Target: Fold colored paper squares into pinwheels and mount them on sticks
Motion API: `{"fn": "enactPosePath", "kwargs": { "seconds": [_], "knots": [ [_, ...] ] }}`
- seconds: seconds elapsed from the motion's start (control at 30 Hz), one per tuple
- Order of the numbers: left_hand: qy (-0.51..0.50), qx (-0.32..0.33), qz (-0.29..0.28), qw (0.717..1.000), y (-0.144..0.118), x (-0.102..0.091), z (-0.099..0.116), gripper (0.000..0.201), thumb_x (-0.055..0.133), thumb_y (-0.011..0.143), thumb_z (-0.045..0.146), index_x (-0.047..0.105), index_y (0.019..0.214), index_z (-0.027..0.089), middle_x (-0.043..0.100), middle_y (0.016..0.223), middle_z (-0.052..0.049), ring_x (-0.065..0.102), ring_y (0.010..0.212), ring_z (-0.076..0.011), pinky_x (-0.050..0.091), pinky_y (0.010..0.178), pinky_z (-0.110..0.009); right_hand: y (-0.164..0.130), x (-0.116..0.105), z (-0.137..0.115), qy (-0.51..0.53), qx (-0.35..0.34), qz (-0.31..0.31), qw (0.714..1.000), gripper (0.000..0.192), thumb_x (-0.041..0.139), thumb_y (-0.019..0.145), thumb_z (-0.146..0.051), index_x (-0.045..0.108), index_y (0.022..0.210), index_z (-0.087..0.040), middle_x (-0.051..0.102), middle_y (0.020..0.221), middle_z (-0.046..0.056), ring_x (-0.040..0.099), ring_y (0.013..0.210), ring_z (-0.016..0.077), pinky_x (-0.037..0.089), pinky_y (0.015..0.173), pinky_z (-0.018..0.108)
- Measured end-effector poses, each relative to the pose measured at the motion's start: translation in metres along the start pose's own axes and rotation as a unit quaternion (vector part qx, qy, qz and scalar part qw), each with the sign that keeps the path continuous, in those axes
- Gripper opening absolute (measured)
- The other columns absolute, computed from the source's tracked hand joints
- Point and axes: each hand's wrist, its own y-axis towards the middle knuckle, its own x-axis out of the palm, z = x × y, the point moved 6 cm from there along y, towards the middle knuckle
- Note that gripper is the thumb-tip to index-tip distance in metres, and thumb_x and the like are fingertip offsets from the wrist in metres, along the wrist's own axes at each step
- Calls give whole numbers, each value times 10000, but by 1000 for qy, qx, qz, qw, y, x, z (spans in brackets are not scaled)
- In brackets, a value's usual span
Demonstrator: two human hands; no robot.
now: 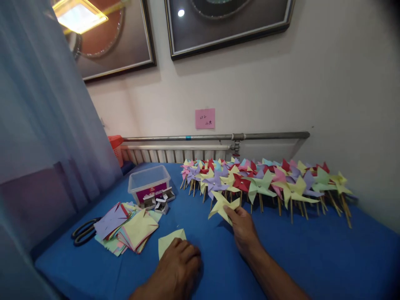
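home craft room | framed pictures (118,37) | radiator (175,154) | paper pinwheels (265,183) on table (312,258)

My left hand (177,266) covers part of the yellow sheet (168,241). I can't read the pink note (205,118); its writing is too small. The scissors (83,231) lie half under the paper stack (126,228). Both picture frames (218,25) are cut off at the top edge.

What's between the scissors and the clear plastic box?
In the head view, a messy pile of colored paper squares lies between the scissors and the plastic box.
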Motion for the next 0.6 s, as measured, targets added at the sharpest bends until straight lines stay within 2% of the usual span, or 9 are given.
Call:
{"fn": "enactPosePath", "kwargs": {
  "seconds": [0.07, 0.17, 0.27, 0.37, 0.47, 0.6],
  "knots": [
    [49, 10, 8, 999, -14, 2, -6, 136, 533, 909, 111, 638, 885, 194, 697, 947, -60, 607, 858, -189, 399, 839, -352, -1, 1, 2, -15, 0, -2, 1000, 344, 824, 638, -502, 708, 762, -204, 766, 705, 35, 686, 637, 241, 514, 608, 331],
    [98, -36, 13, 995, -20, -15, -30, 195, 491, 922, 98, 623, 813, 192, 676, 868, -55, 595, 818, -196, 390, 791, -349, -5, 7, 6, -32, 0, -21, 999, 315, 807, 657, -489, 733, 784, -210, 770, 712, 36, 686, 647, 246, 513, 607, 332],
    [111, -126, -34, 985, -14, -43, -62, 260, 443, 948, 143, 649, 797, 191, 680, 846, -66, 602, 800, -200, 389, 775, -341, -8, 13, 8, -47, -4, -50, 998, 326, 798, 668, -482, 757, 839, -208, 787, 761, 42, 696, 682, 255, 518, 619, 332],
    [155, -262, -65, 950, -1, -66, -100, 331, 401, 964, 171, 685, 795, 182, 706, 878, -104, 634, 822, -213, 387, 741, -318, -8, 15, 11, -60, -11, -66, 996, 327, 792, 672, -491, 760, 829, -206, 785, 747, 40, 700, 684, 263, 521, 610, 335],
    [177, -364, -107, 908, 16, -65, -135, 268, 468, 917, 176, 735, 901, 170, 744, 988, -136, 680, 913, -249, 417, 755, -301, -6, 14, 12, -64, -11, -66, 996, 314, 781, 678, -494, 759, 807, -209, 780, 737, 38, 695, 673, 261, 523, 611, 338],
    [175, -428, -135, 876, 36, -52, -161, 295, 496, 871, 172, 773, 970, 150, 765, 1030, -191, 714, 957, -296, 468, 778, -325, -6, 13, 13, -61, -11, -75, 995, 306, 783, 663, -483, 756, 812, -216, 779, 753, 42, 694, 687, 262, 528, 638, 343]
  ]
}}
